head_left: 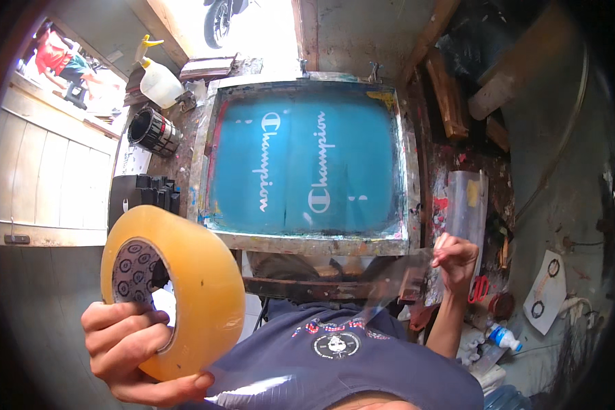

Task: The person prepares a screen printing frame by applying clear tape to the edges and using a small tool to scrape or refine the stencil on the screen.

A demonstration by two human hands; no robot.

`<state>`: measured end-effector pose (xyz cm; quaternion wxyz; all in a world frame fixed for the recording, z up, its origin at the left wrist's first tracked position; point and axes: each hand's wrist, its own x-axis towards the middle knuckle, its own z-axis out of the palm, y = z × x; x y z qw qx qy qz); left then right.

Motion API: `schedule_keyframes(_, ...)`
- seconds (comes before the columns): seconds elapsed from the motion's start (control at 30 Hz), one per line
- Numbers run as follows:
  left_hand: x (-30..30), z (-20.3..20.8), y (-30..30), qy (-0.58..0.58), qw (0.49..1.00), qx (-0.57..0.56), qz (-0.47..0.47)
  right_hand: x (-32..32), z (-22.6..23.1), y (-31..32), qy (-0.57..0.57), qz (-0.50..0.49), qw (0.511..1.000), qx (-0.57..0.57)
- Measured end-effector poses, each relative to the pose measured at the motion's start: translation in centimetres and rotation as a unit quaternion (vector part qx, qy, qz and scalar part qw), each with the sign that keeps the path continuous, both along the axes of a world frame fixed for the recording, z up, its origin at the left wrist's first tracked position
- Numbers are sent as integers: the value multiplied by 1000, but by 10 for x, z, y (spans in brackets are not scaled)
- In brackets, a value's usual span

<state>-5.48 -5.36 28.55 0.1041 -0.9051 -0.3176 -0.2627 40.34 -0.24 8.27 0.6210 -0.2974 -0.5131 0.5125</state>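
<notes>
My left hand (126, 348) grips a large roll of clear, yellowish packing tape (215, 294), fingers through its core and thumb on the lower edge. From the roll a transparent strip (389, 287) runs across in front of my chest to my right hand (456, 258), whose fingers are pinched on its free end. Beyond both hands lies a screen printing frame (307, 244), its teal mesh (249, 157) bearing two rows of pale lettering. Neither hand touches the frame.
A spray bottle (160, 85) and a dark round container (154, 131) stand left of the frame. On the right are a clear plastic sheet (463, 205) and red-handled scissors (480, 290). A person in red (53, 51) is outside at far left.
</notes>
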Motion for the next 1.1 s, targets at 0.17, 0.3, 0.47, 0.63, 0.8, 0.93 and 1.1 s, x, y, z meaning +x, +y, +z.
schedule_keyframes(0.17,27,-51,60,-114,987,67,87,1,66,3,-458,-96,883,-17)
schedule_keyframes(0.3,26,-147,181,-56,994,2,92,-14,93,9,-576,-140,805,41)
schedule_keyframes(0.47,14,-276,262,-9,976,34,216,-30,105,24,-639,-145,746,119)
schedule_keyframes(0.63,28,-328,271,-35,970,64,233,-48,116,34,-661,-133,715,184)
schedule_keyframes(0.8,41,-337,262,-67,968,55,236,-66,122,43,-637,-129,734,200)
schedule_keyframes(0.93,83,-282,242,-102,940,72,316,-77,118,51,-591,-138,771,195)
schedule_keyframes(1.1,186,-214,159,-385,828,-398,-88,-88,90,71,-574,-109,794,167)
